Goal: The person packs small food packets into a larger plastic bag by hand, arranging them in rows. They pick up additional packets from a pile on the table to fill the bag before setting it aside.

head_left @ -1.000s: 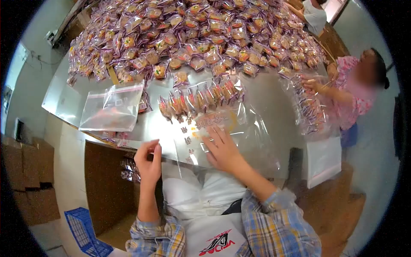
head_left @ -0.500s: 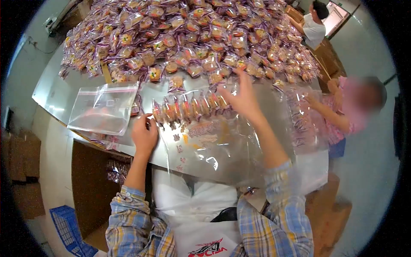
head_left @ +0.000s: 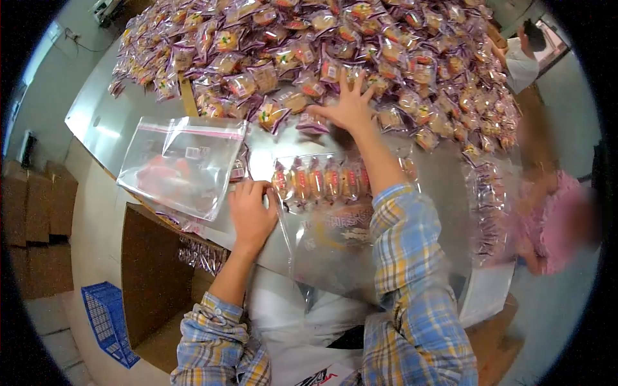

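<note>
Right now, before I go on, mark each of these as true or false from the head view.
1. The right hand is spread on the pile of wrapped snack packets. True.
2. The left hand is lifted high above the table. False: it rests at the left edge of the big clear bag, beside the row of packets in it.
3. The row of packets lies inside the big clear bag. True.
4. The zip bag lies to the right of the right hand. False: it lies to the left of the left hand.
5. A blue crate stands on the table. False: it is on the floor, lower left.
</note>
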A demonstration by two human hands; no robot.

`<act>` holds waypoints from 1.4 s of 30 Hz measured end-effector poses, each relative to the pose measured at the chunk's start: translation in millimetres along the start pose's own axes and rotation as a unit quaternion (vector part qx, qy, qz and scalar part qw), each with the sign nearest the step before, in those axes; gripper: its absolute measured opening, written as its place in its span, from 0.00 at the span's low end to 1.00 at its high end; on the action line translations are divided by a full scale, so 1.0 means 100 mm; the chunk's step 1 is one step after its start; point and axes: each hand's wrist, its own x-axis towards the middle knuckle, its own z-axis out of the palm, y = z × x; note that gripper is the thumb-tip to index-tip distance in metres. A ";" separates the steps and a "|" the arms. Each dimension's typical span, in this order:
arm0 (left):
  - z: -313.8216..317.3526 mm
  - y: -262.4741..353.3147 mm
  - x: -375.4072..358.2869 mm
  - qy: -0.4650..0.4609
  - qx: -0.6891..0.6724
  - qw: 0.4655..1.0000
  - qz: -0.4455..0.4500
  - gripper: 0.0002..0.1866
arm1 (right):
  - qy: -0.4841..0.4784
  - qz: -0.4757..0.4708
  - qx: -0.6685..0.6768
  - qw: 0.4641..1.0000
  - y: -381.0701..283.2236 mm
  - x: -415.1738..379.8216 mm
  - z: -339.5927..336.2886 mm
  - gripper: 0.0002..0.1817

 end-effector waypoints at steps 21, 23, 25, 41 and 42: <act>-0.03 0.07 0.02 -0.024 -0.001 1.000 -0.020 0.03 | 0.024 -0.030 -0.068 0.997 -0.08 0.56 -0.11 0.74; -0.02 0.07 0.04 -0.032 0.008 0.999 -0.022 0.04 | 0.010 -0.048 -0.069 0.996 0.03 0.70 -0.17 0.72; -0.03 0.08 0.06 -0.035 0.010 0.999 -0.023 0.04 | -0.047 -0.025 -0.076 0.996 0.04 0.81 -0.26 0.70; -0.04 0.09 0.07 -0.041 0.026 0.999 -0.019 0.04 | -0.033 -0.095 -0.085 0.991 0.16 0.84 -0.24 0.57; -0.03 0.08 0.05 -0.042 0.025 0.999 -0.017 0.04 | -0.035 -0.104 -0.106 0.988 0.14 0.83 -0.22 0.57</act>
